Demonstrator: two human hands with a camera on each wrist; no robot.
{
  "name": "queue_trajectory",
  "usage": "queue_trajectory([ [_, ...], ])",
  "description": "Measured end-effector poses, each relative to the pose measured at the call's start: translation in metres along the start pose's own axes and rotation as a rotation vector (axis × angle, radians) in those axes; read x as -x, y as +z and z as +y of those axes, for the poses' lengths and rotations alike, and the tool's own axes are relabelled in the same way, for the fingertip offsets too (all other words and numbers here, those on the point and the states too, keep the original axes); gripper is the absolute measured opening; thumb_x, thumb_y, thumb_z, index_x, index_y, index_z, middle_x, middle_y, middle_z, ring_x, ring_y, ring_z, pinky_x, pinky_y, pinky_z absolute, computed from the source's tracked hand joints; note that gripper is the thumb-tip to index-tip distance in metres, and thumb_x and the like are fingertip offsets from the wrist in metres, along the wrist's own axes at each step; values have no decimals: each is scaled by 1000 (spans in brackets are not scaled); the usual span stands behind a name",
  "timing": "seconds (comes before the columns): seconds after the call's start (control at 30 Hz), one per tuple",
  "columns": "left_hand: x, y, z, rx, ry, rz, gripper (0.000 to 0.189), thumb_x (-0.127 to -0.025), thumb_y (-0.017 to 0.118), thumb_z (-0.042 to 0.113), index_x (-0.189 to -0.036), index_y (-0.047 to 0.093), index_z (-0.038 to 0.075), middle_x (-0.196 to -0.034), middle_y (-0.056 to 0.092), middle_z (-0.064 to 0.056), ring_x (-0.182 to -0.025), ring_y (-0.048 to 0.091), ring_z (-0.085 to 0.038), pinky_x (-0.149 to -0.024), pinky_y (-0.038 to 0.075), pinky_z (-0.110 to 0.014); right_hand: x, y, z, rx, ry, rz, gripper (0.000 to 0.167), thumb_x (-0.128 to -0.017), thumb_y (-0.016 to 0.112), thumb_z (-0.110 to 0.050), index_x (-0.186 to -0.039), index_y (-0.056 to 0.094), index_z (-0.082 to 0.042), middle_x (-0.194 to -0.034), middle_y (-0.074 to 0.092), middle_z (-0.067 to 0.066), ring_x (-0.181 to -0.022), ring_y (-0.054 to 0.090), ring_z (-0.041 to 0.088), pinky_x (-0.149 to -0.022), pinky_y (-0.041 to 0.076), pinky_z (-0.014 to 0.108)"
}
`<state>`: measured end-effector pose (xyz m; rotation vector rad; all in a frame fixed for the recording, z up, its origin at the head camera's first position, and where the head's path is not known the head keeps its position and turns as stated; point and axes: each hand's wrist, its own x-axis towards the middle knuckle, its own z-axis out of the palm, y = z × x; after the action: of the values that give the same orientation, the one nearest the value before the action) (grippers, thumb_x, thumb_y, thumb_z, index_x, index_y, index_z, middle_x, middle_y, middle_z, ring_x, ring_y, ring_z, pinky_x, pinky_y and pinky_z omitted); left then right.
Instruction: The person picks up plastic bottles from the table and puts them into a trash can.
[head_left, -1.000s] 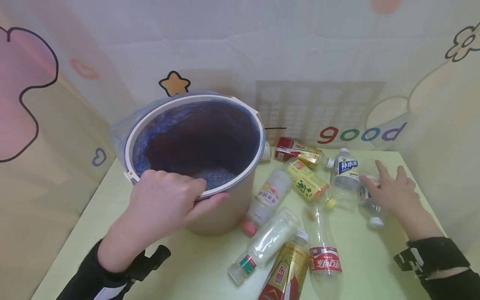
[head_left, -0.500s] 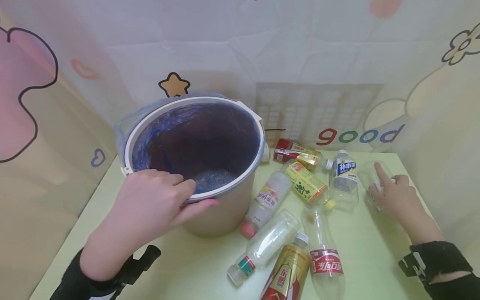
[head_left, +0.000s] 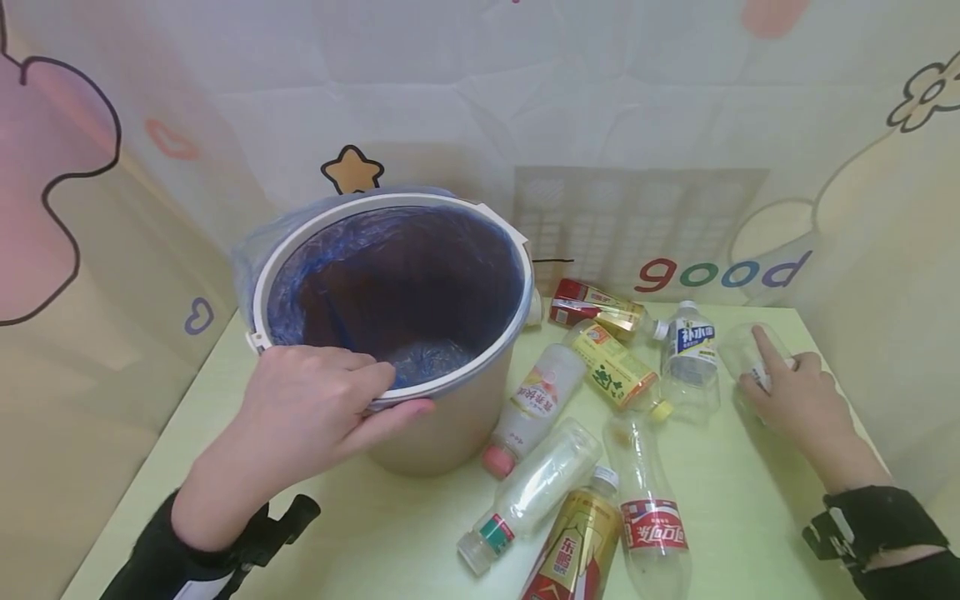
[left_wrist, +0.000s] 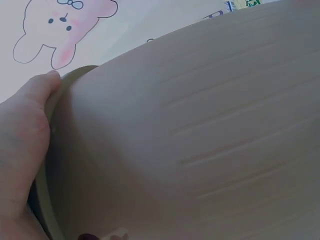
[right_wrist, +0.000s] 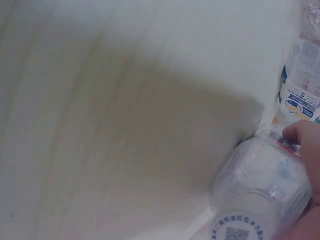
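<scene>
- L hand (head_left: 322, 408) clamped on the near rim of the bin (head_left: 450, 433): thumb along the outside, fingers over the edge, tips hidden inside. Firm hold, narrow grip.
- Bin's on the L half of the table (head_left: 765, 542), lined w/ a blue bag (head_left: 442, 229); liner spills over the rim, esp. at the far L.
- R hand (head_left: 806, 408) out at the R edge, wrapped round a clear plastic btl (right_wrist: 260, 175); index finger straight along its side. Grip abt as wide as the btl.
- R wrist cam: white cap (right_wrist: 237, 229) w/ a QR code, pointing at the lens. Can't tell if the btl touches the tabletop.
- Just L of that: blue-and-white-label btl (head_left: 693, 350), well within reach of R hand.
- Between bin & R hand, more btls: red-and-gold one (head_left: 600, 310) at the back, yellow-label one (head_left: 615, 362) just in front.
- Pink-cap btl (head_left: 540, 396) right beside the bin; green-label clear btl (head_left: 551, 479) next to it.
- Nearest the person: gold-and-red btl (head_left: 577, 542) & red-label Coke btl (head_left: 652, 521), side by side, cut off by the pic's bottom edge.
- Backdrop (head_left: 420, 92) behind w/ "good" lettering, R of centre.
</scene>
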<state>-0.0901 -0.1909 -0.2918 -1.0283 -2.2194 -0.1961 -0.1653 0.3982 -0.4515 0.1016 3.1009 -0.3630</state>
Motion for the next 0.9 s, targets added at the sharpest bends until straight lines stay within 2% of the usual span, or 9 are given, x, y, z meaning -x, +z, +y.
queue_trajectory([
  [0.17,-1,1,1,-5,-22,-31,71,-111,32,74,-61,32,23,-55,24,13,-48,15,-5,-49,9,-27,-6,-8,10,-8,0,-31,82,-112,46,-40,-173,0,-9,-128,30,60,-102,48,73,-69,46,70],
  [0.27,-1,1,2,-11,-29,-34,72,-111,31,74,-60,30,23,-54,23,12,-48,15,-5,-49,9,-27,-15,-28,4,-23,-20,5,81,-112,44,-39,-173,1,-6,-128,31,63,-106,45,73,-73,45,72],
  [0.33,0,1,1,-12,-29,-22,72,-111,32,74,-60,30,23,-54,22,12,-48,14,-5,-49,8,-27,-19,-51,-10,-37,-38,45,80,-112,44,-37,-173,3,-6,-128,33,63,-109,44,72,-76,43,73],
  [0.47,1,1,1,6,-35,-3,73,-110,33,74,-59,29,23,-54,22,12,-48,13,-4,-50,8,-27,-24,-95,-55,-81,-85,126,78,-111,44,-35,-174,7,-9,-130,35,58,-112,41,65,-78,42,71],
  [0.6,1,0,-1,12,-27,20,73,-109,37,76,-60,29,23,-53,23,12,-48,15,-5,-49,9,-27,-25,-129,-109,-115,-136,184,78,-109,46,-36,-176,10,-21,-134,38,49,-104,48,57,-64,46,60],
  [0.7,1,-3,-6,-1,-24,46,73,-106,40,79,-61,28,23,-53,24,11,-47,17,-6,-48,12,-27,-21,-150,-148,-138,-183,197,78,-109,49,-37,-176,11,-31,-141,37,48,-101,51,55,-60,47,56],
  [0.9,5,-8,-17,-13,-59,29,77,-100,37,89,-61,28,23,-54,25,11,-49,18,-6,-47,15,-28,-11,-175,-216,-151,-273,232,78,-109,52,-41,-175,12,-42,-152,37,42,-106,54,51,-74,49,61],
])
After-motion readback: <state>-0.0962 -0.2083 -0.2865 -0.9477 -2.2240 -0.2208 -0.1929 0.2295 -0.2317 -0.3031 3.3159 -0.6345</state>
